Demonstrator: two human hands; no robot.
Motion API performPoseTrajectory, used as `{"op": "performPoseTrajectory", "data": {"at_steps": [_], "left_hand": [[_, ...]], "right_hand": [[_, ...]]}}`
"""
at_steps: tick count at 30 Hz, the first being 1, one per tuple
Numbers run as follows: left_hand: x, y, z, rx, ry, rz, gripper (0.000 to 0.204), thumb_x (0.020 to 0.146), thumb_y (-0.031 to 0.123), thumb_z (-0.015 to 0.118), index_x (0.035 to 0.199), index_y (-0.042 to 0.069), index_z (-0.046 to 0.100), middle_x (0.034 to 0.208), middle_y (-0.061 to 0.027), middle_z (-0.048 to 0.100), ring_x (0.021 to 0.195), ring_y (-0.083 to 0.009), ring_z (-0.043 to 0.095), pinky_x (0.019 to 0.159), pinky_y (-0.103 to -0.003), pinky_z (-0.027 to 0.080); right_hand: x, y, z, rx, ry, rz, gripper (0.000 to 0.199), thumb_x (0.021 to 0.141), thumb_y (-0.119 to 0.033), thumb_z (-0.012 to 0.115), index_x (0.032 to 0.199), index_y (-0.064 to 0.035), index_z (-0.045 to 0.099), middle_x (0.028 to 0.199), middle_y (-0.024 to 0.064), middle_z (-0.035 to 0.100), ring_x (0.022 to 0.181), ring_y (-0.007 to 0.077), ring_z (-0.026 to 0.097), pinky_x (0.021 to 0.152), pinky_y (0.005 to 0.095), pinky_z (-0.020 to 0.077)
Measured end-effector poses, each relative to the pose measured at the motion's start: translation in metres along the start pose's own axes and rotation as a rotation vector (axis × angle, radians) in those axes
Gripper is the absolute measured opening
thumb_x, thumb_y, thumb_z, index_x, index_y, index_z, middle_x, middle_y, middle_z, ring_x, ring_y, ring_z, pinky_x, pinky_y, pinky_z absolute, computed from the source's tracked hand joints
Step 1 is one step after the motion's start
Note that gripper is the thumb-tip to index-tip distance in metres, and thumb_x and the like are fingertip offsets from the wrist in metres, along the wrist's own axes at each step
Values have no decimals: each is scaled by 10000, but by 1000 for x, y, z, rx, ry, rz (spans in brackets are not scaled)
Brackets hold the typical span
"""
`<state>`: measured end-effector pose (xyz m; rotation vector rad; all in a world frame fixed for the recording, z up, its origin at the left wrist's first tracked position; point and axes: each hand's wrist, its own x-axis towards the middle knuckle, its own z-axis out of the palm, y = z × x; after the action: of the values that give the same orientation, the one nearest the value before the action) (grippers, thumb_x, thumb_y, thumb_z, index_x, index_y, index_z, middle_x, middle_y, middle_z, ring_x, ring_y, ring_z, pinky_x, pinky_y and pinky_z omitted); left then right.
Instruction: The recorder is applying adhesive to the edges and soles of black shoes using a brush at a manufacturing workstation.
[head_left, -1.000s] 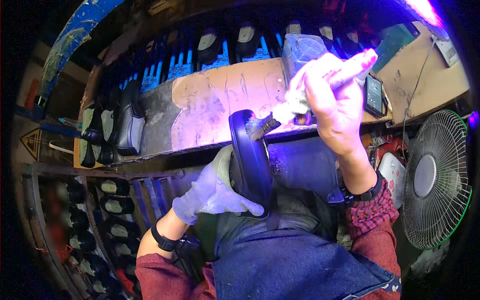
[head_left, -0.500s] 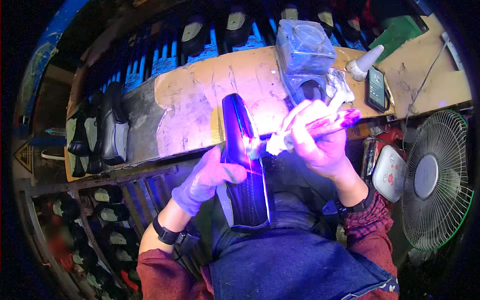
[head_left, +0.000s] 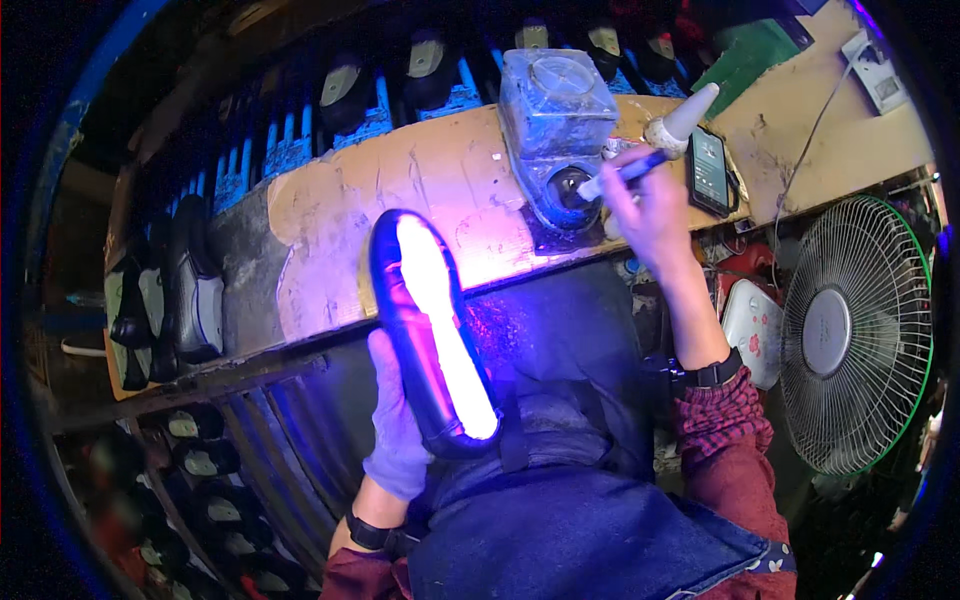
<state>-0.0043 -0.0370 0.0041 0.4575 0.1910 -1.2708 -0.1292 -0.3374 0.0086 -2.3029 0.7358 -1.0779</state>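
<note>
My gloved left hand [head_left: 397, 425] holds a black shoe [head_left: 405, 345] upright over my lap, its toe pointing toward the bench. A glaring white strip of purple-tinged light covers much of the shoe's upper. My fingers are partly hidden behind the shoe. My bare right hand [head_left: 652, 208] grips a slim, pale brush-like stick with a dark end [head_left: 612, 182]. Its tip is at the mouth of a small clear plastic cup [head_left: 545, 212] with dark contents. A clear, boxy plastic container [head_left: 558, 105] stands directly behind the cup.
Cardboard [head_left: 350, 210] covers the bench. Black shoes [head_left: 195, 290] stand at its left end, with more on blue racks [head_left: 288, 150] behind. At right are a grey cone [head_left: 685, 115], a phone [head_left: 708, 172] and a fan [head_left: 855, 335]. Shoes fill a rack [head_left: 215, 455] lower left.
My right hand has moved from the shoe up to the cup, taking the stick along. My left hand has turned the shoe and shifted it left, bringing the glaring upper into view.
</note>
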Motion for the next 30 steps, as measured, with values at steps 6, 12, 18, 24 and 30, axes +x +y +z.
{"op": "performPoseTrajectory", "data": {"at_steps": [6, 12, 18, 24, 30], "left_hand": [[17, 5, -3, 332, 247, 172, 454, 957, 386, 649, 1263, 85, 500, 1077, -49, 645, 910, -145, 668, 780, -332, 587], [14, 4, 1, 472, 219, 226, 440, 989, 378, 587, 1303, 82, 498, 1120, -49, 634, 946, -131, 647, 817, -310, 558], [14, 8, -1, 534, 218, 197, 438, 1060, 388, 436, 1380, 95, 499, 1231, -11, 610, 1111, -102, 596, 949, -284, 486], [15, 8, -6, 510, 284, 143, 452, 1064, 402, 412, 1382, 92, 494, 1217, -17, 623, 1084, -118, 617, 938, -296, 498], [22, 6, -6, 380, 4, 105, 484, 1060, 444, 383, 1377, 95, 491, 1088, -77, 675, 842, -158, 692, 708, -331, 588]], "right_hand": [[-20, -18, -9, 381, 44, 247, 145, 996, -160, 594, 967, -19, 573, 812, 77, 678, 668, 114, 651, 579, 246, 505], [-40, -95, 27, 852, -342, 299, 86, 986, -94, 586, 940, -39, 538, 779, 29, 593, 592, 93, 609, 530, 227, 493], [34, -111, 81, 416, -254, 287, 253, 959, -257, 629, 848, -37, 572, 736, 79, 687, 675, 135, 677, 592, 320, 513], [-7, -115, 65, 502, -218, 116, 118, 982, -123, 606, 897, -47, 575, 736, -3, 601, 584, 45, 537, 530, 212, 422], [-42, -123, 43, 627, -243, 147, 102, 962, -85, 615, 872, -45, 591, 722, -24, 572, 597, 23, 525, 547, 205, 418]]}}
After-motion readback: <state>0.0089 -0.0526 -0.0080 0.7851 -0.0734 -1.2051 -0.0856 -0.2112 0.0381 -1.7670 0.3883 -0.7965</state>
